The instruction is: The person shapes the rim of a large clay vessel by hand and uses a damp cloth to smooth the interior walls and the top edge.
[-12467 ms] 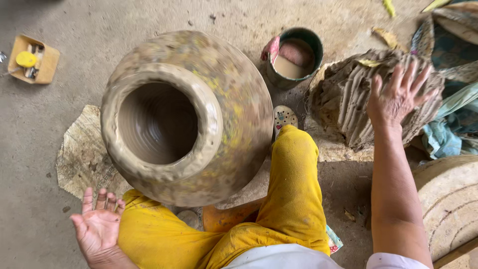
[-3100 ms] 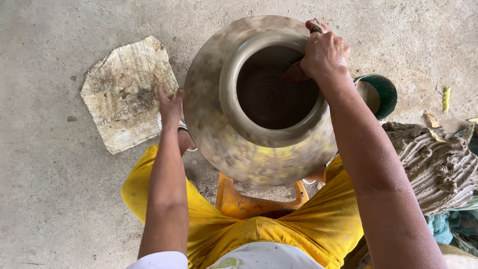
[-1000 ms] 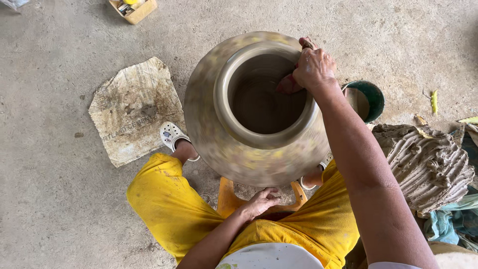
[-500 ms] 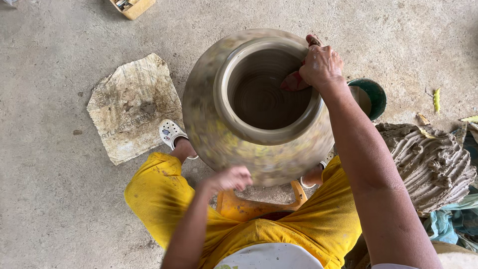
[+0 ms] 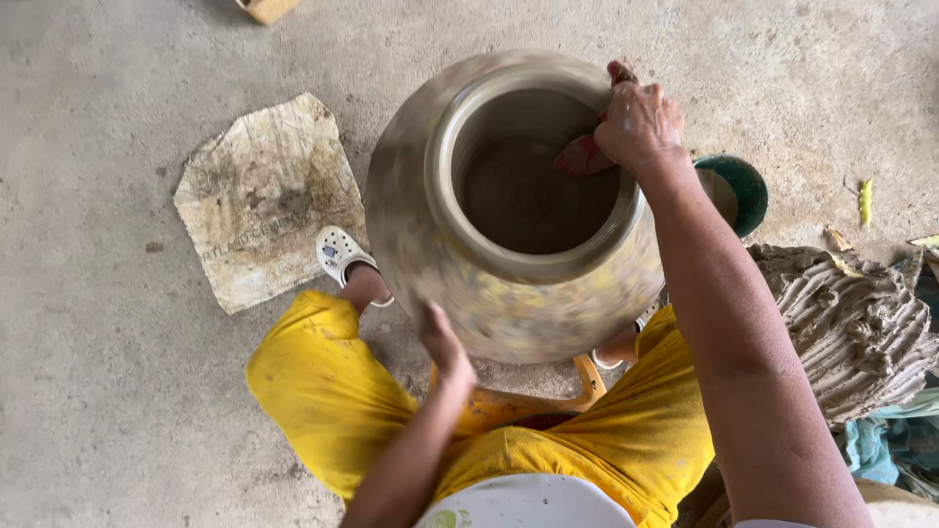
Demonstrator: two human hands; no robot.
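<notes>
Head view looks straight down on a large clay pot (image 5: 509, 215), its wall blurred, between the knees of a person in yellow trousers (image 5: 333, 391). The right hand (image 5: 641, 127) is curled over the pot's rim on the far right side, fingers closed on a red cloth (image 5: 585, 156) that hangs inside the mouth against the inner wall. The left hand (image 5: 445, 342) lies flat and open against the pot's near outer wall, holding nothing. Under the pot an orange stool (image 5: 548, 401) shows. Left of the pot a white clog (image 5: 342, 256) rests at the edge of a worn sheet of sacking (image 5: 264, 196) on the concrete floor (image 5: 117, 391). Right of the pot stand a green bucket (image 5: 748, 186) and, nearer the person, a ridged heap of clay (image 5: 851, 323).

The blur suggests the pot is turning. If the right hand presses unevenly, the soft rim could warp or thin. The cloth could snag and drag the lip. A hard push from the open left hand could dent the wall or tip the pot toward the bucket.
</notes>
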